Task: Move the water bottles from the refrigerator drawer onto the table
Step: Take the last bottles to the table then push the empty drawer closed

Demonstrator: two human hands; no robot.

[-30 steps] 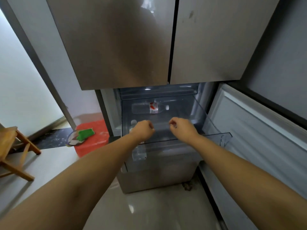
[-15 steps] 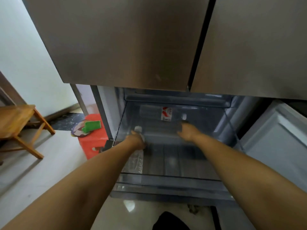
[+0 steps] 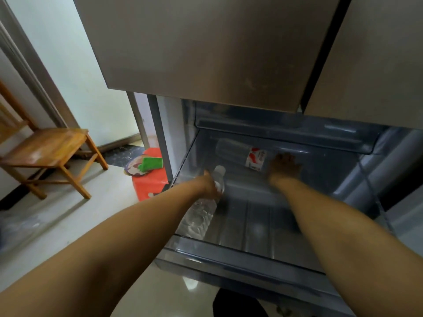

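Two water bottles are lying in the pulled-out drawer (image 3: 240,255), none on a table yet; no table is showing in view.

Left side of scene: wooden chair (image 3: 49,149) standing on the floor, then a red stool (image 3: 148,181) with a green item on top, just left of the fridge.

Left hand (image 3: 209,184) is closing over the neck end of the unlabeled bottle (image 3: 199,216), which is lying along the drawer's left wall, cap pointing far. Fingers are wrapping it, but I can't tell if the grip is fully clamped; the image is blurring there.

Labeled bottle (image 3: 242,156) is lying crosswise at the far end of the drawer, red-and-white label toward its right end. Right hand (image 3: 283,167) is landing on that right end, fingers spread, just touching; it's looking not yet closed.

Handling guess: both are looking full, so moderately heavy, and the thin clear plastic is going to flex under squeeze. Possibly cold and damp, so slippery. Best grab is around the body near the shoulder, not by the cap. Lift clear of the drawer's near lip before pulling back.
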